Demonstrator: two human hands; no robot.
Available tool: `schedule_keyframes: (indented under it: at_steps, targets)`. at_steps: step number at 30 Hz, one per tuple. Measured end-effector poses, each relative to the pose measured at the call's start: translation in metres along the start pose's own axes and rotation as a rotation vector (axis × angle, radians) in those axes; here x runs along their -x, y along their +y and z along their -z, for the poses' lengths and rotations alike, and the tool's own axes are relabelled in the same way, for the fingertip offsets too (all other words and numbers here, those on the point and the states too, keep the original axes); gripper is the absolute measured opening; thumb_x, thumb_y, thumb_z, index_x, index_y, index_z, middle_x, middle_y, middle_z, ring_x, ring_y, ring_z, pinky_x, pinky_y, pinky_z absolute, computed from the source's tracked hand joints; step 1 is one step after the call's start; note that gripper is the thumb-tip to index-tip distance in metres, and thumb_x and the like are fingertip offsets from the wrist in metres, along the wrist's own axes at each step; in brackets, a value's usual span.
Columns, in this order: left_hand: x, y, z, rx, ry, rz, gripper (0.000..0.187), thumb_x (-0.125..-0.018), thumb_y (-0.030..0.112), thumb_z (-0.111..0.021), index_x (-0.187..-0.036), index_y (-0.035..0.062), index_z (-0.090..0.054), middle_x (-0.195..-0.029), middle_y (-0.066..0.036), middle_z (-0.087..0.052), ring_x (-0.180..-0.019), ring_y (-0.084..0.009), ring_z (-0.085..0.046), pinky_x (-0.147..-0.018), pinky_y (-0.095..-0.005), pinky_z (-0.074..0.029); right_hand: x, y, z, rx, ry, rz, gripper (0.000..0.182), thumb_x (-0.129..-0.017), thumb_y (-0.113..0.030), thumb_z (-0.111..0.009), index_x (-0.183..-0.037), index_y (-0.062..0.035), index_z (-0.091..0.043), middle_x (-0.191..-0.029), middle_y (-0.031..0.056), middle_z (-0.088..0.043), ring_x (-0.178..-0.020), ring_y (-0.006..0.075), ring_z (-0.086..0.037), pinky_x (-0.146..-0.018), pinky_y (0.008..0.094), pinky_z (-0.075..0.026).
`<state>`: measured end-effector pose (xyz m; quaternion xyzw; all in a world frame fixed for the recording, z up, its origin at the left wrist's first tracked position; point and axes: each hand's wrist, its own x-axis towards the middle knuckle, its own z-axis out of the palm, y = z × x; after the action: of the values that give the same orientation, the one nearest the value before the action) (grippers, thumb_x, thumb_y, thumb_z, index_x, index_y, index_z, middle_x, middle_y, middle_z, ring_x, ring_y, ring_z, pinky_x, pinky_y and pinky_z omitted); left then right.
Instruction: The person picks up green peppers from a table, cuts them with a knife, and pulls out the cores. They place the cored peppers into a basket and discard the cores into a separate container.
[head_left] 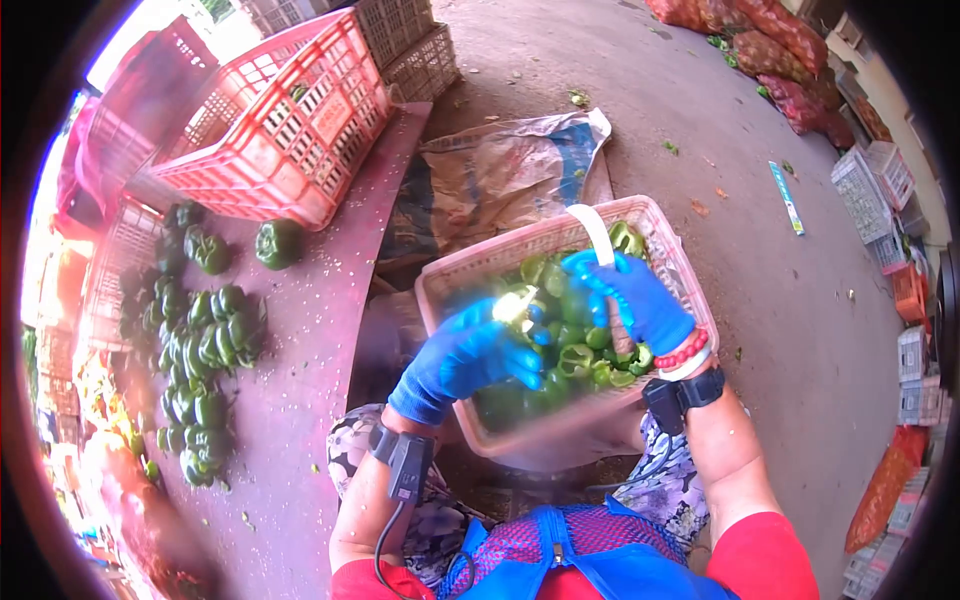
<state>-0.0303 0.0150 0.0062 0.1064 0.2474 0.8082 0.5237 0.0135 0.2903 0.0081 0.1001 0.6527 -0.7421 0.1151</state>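
Note:
A pink plastic crate (440,285) sits between my knees, holding green bell peppers (575,360), several of them cut open. Over its left half is my left hand (470,350) in a blue glove, fingers curled round a bright, pale piece that looks like a pepper core (513,305). My right hand (640,295), also gloved in blue, is closed on a knife (598,235) above the crate's right side. Its pale curved blade points up and away from me, and the brownish handle shows below the fingers. Motion smears the left hand's surroundings.
On the pink tabletop (300,330) at left lie rows of whole green peppers (205,345) and scattered seeds. A larger pink crate (290,130) stands behind them. A worn sack (500,180) lies beyond my crate. Filled net sacks (780,50) and stacked crates line the right side.

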Motion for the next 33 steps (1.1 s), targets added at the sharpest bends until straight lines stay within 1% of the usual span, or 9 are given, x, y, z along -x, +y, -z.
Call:
schedule_keyframes:
  at_steps: [7, 11, 14, 16, 18, 23, 26, 27, 33]
  targets:
    - [0.082, 0.012, -0.028, -0.107, 0.246, -0.211, 0.067, -0.096, 0.029, -0.063, -0.150, 0.0029, -0.035, -0.116, -0.019, -0.066, -0.086, -0.0298, -0.071, -0.073, -0.0422, -0.060, -0.002, 0.009, -0.034, -0.457, -0.124, -0.223, 0.031, -0.096, -0.020, -0.062, -0.120, 0.0002, -0.062, -0.090, 0.0039, -0.066, -0.064, 0.0102, -0.059, -0.057, 0.0252, -0.051]
    - [0.257, 0.031, -0.063, -0.517, 0.873, -0.244, 0.049, -0.094, 0.027, -0.064, -0.135, 0.0014, -0.053, -0.104, -0.015, -0.067, -0.077, -0.0254, -0.069, -0.068, -0.0402, -0.060, -0.021, 0.018, -0.007, -0.560, -0.078, 0.068, 0.013, -0.093, -0.018, -0.063, -0.097, -0.0056, -0.061, -0.082, 0.0025, -0.064, -0.063, 0.0141, -0.061, -0.057, 0.0252, -0.051]
    - [0.408, -0.002, -0.062, -0.622, 1.151, 0.345, 0.043, -0.094, 0.029, -0.067, -0.128, 0.0027, -0.061, -0.097, -0.010, -0.069, -0.074, -0.0219, -0.070, -0.065, -0.0377, -0.060, -0.007, -0.009, -0.040, -0.728, 0.240, -0.221, 0.015, -0.091, -0.019, -0.069, -0.095, -0.0070, -0.061, -0.082, 0.0043, -0.066, -0.058, 0.0141, -0.061, -0.053, 0.0257, -0.049]
    - [0.423, -0.019, -0.085, -0.751, 1.152, 0.975, 0.051, -0.090, 0.038, -0.072, -0.125, 0.0021, -0.063, -0.092, -0.010, -0.070, -0.070, -0.0187, -0.069, -0.059, -0.0326, -0.058, -0.003, 0.003, -0.046, -0.690, 0.112, -0.290, 0.016, -0.092, -0.021, -0.069, -0.097, -0.0080, -0.061, -0.083, 0.0040, -0.066, -0.057, 0.0110, -0.060, -0.049, 0.0266, -0.048]
    - [0.409, -0.010, -0.070, -0.948, 1.305, 1.012, 0.050, -0.089, 0.036, -0.073, -0.124, 0.0012, -0.063, -0.084, -0.008, -0.068, -0.064, -0.0157, -0.066, -0.055, -0.0299, -0.056, 0.000, 0.014, -0.055, -0.606, 0.037, -0.334, 0.017, -0.094, -0.024, -0.066, -0.100, -0.0081, -0.063, -0.081, 0.0031, -0.064, -0.054, 0.0090, -0.055, -0.047, 0.0257, -0.045]
    - [0.337, 0.089, 0.049, -1.377, 1.661, -0.040, 0.055, -0.087, 0.041, -0.069, -0.117, -0.0048, -0.061, -0.075, -0.014, -0.068, -0.062, -0.0250, -0.068, -0.056, -0.0375, -0.055, -0.013, 0.036, -0.060, -0.578, -0.011, -0.420, 0.029, -0.097, -0.026, -0.061, -0.115, -0.0036, -0.064, -0.086, 0.0044, -0.063, -0.060, 0.0097, -0.054, -0.051, 0.0257, -0.047]
    - [0.297, 0.173, 0.101, -1.255, 1.902, -0.141, 0.064, -0.089, 0.049, -0.064, -0.118, -0.0072, -0.056, -0.100, -0.024, -0.070, -0.086, -0.0360, -0.071, -0.071, -0.0435, -0.058, -0.014, 0.030, -0.071, -0.444, 0.061, -0.405, 0.029, -0.097, -0.027, -0.062, -0.115, -0.0046, -0.065, -0.087, 0.0042, -0.063, -0.062, 0.0100, -0.055, -0.051, 0.0261, -0.047]
    - [0.332, 0.199, 0.205, -1.599, 1.832, -0.234, 0.063, -0.087, 0.048, -0.067, -0.118, -0.0057, -0.057, -0.102, -0.023, -0.070, -0.093, -0.0353, -0.070, -0.080, -0.0410, -0.056, -0.016, 0.030, -0.074, -0.404, 0.087, -0.398, 0.028, -0.097, -0.027, -0.062, -0.115, -0.0049, -0.065, -0.087, 0.0041, -0.063, -0.063, 0.0101, -0.055, -0.051, 0.0261, -0.047]
    - [0.278, 0.203, 0.191, -1.564, 1.628, -0.210, 0.063, -0.073, 0.048, -0.079, -0.124, 0.0167, -0.061, -0.107, -0.022, -0.067, -0.101, -0.0381, -0.065, -0.089, -0.0432, -0.053, -0.024, 0.033, -0.083, -0.263, 0.046, -0.356, 0.035, -0.099, -0.030, -0.059, -0.124, -0.0057, -0.061, -0.092, 0.0048, -0.063, -0.068, 0.0109, -0.057, -0.055, 0.0276, -0.051]
